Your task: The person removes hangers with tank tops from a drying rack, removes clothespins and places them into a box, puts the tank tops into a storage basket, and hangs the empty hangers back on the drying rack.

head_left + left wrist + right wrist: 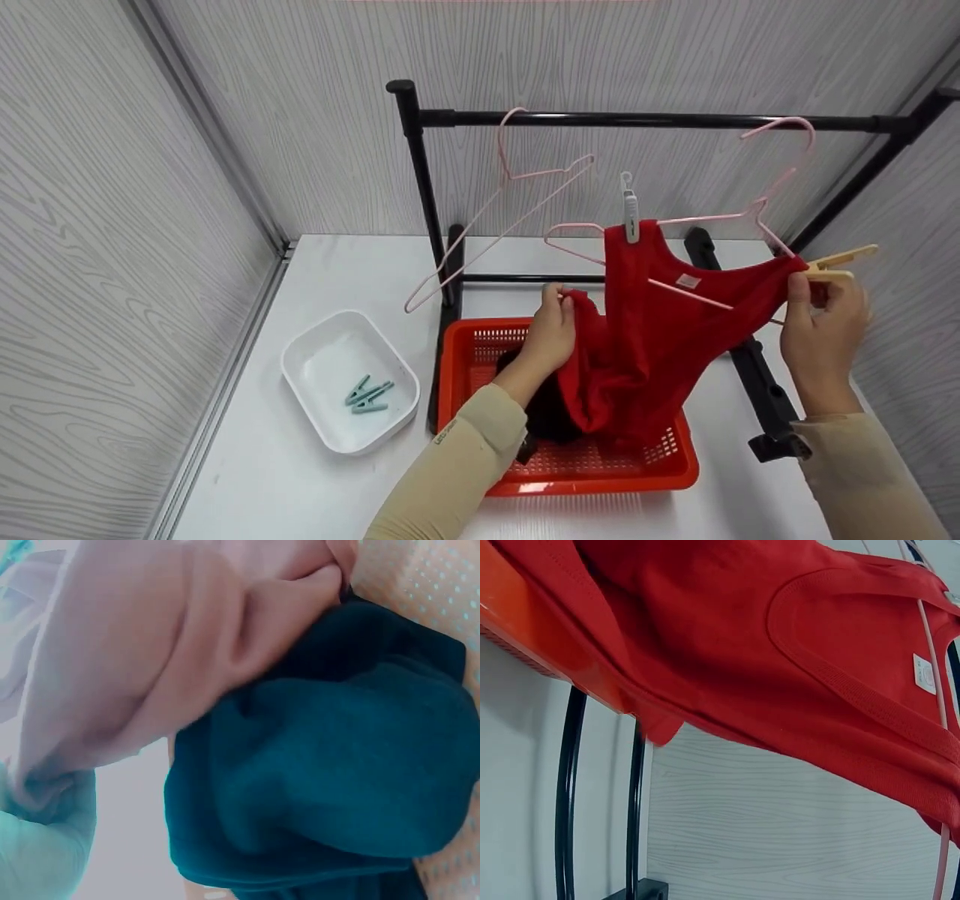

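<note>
A red tank top point(682, 330) hangs from a pink hanger point(705, 219) on the black rack. A white clothespin point(631, 217) clips its left strap to the hanger. At the right strap, my right hand point(825, 337) holds a yellow clothespin point(832, 266), its fingers curled near the handles. My left hand point(551, 334) pinches the shirt's left edge between thumb and fingers. In the left wrist view the held cloth point(150, 652) looks pinkish, with part of the left hand point(45, 840) at the lower left. The right wrist view shows the shirt's neckline and white label point(924, 673); no hand appears there.
Below the shirt stands a red perforated basket point(592, 487) holding dark cloth point(551, 409). A white tray point(330, 360) with teal clothespins point(367, 394) lies at the left. Another pink hanger point(499, 236) hangs bare on the rack's bar point(660, 120). Black rack feet point(765, 390) extend forward.
</note>
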`<state>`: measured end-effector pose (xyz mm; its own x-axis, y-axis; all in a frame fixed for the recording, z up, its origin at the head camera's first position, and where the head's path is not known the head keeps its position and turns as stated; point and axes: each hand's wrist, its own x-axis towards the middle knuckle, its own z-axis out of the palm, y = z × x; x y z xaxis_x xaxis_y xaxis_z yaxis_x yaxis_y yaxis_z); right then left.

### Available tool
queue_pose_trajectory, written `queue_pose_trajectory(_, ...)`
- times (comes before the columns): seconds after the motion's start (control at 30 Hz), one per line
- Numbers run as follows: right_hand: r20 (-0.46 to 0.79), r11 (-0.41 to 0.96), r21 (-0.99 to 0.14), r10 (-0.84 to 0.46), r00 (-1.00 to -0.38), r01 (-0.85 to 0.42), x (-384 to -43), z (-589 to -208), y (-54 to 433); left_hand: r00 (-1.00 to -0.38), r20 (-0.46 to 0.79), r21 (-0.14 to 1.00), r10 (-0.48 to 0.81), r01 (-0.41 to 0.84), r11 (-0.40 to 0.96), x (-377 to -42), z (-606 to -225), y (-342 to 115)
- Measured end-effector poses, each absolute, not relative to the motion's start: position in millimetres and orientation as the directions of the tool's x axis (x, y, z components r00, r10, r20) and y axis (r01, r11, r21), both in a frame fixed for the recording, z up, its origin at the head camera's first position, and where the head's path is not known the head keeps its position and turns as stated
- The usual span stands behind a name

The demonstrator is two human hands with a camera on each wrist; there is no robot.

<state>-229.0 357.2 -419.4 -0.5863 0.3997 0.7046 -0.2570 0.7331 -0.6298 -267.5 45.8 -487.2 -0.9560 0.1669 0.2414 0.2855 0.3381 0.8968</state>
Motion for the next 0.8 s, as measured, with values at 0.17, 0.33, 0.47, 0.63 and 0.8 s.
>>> queue_pose_trajectory(0.17,0.722,0.739,-0.616,0.391,-0.571,-0.273,-230.0,-418.7,358.8,-0.934,0.335,0.903,0.123,0.355,0.240,-261.1,-477.3,37.6)
queue_pose_trajectory(0.33,0.706,0.736,-0.629,0.405,-0.581,-0.251,-230.4,-417.0,357.5,-0.882,0.466,0.872,0.075,0.472,0.127,-250.3,-458.0,31.8)
queue_pose_trajectory(0.47,0.700,0.730,-0.636,0.410,-0.584,-0.250,-229.7,-415.2,355.1,-0.807,0.588,0.804,0.049,0.590,0.076,-239.3,-440.7,27.2)
queue_pose_trajectory(0.63,0.699,0.723,-0.642,0.415,-0.582,-0.256,-227.5,-411.4,350.3,-0.687,0.724,0.688,0.063,0.726,0.009,-225.1,-425.8,20.0)
queue_pose_trajectory(0.8,0.701,0.720,-0.641,0.406,-0.586,-0.267,-227.2,-412.0,348.3,-0.609,0.782,0.616,0.133,0.788,-0.012,-215.5,-418.6,7.4)
